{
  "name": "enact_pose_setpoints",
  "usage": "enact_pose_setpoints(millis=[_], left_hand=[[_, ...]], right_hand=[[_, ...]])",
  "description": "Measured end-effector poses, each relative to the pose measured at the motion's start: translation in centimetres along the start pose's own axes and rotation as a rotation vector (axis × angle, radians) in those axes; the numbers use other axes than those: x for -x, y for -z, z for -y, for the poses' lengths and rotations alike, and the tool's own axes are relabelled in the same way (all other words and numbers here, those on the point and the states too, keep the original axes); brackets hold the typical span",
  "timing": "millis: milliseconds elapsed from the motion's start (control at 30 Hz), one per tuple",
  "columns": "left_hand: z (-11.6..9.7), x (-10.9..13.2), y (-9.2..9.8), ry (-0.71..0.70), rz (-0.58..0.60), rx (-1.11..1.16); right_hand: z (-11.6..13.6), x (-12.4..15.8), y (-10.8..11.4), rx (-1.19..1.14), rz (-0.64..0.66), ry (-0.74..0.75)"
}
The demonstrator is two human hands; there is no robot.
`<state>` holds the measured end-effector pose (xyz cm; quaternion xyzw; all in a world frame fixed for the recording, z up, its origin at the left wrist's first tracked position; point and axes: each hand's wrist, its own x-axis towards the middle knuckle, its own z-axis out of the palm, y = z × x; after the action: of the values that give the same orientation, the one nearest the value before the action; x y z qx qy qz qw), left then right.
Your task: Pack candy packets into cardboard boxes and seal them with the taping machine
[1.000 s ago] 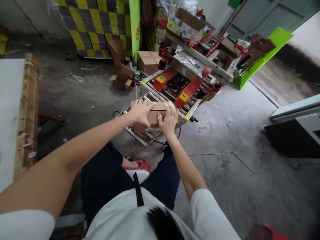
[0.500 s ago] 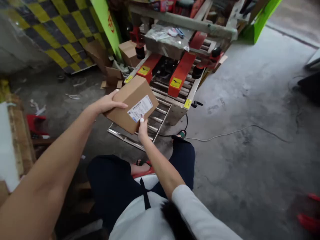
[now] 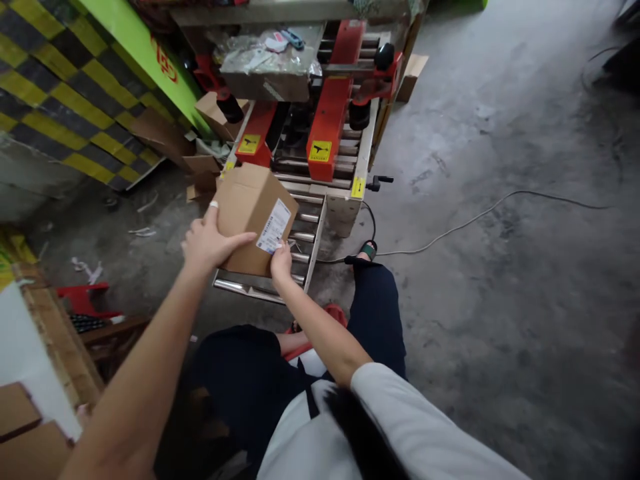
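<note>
A brown cardboard box (image 3: 245, 200) with a white shipping label (image 3: 274, 227) is held between my two hands over the metal roller conveyor (image 3: 305, 237). My left hand (image 3: 207, 240) grips the box's left side, its thumb lying across the near face. At the lower right corner my right hand (image 3: 281, 261) clasps the box, thumb by the label's bottom edge. The box is tilted; whether its underside touches the rollers cannot be made out. Just beyond it stands the carton sealing machine, with red side guides (image 3: 327, 133) bearing yellow warning stickers.
A plastic-covered tray (image 3: 265, 83) with small items sits on the machine. A black crank handle (image 3: 380, 181) sticks out at its right, and a grey cable (image 3: 450, 227) crosses the floor. Loose cardboard (image 3: 165, 143) lies at the left. Boxes (image 3: 35, 447) stand at the lower left.
The box has turned so its label slants more steeply, and both hands have turned with it. My view has shifted, moving the machine leftward in the picture.
</note>
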<state>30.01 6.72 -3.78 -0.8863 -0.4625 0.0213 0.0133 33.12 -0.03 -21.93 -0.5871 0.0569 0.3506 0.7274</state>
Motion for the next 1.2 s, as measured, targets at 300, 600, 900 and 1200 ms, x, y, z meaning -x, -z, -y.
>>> enact_pose_setpoints(millis=[300, 600, 900, 1200], left_hand=[[-7.5, 3.7, -1.5, 0.199, -0.132, -0.018], [-14.3, -4.7, -0.2, 0.195, -0.082, 0.016], [-15.9, -4.7, -0.6, -0.021, -0.065, 0.100], [-13.9, -11.6, 0.6, -0.164, -0.003, 0.132]], right_hand=[[-1.3, 3.8, 12.5, 0.130, 0.191, 0.129], [-5.2, 3.7, 18.0, 0.132, 0.128, 0.003], [-2.0, 2.5, 20.6, 0.193, 0.107, 0.045], [-2.2, 5.2, 23.0, 0.323, 0.082, -0.030]])
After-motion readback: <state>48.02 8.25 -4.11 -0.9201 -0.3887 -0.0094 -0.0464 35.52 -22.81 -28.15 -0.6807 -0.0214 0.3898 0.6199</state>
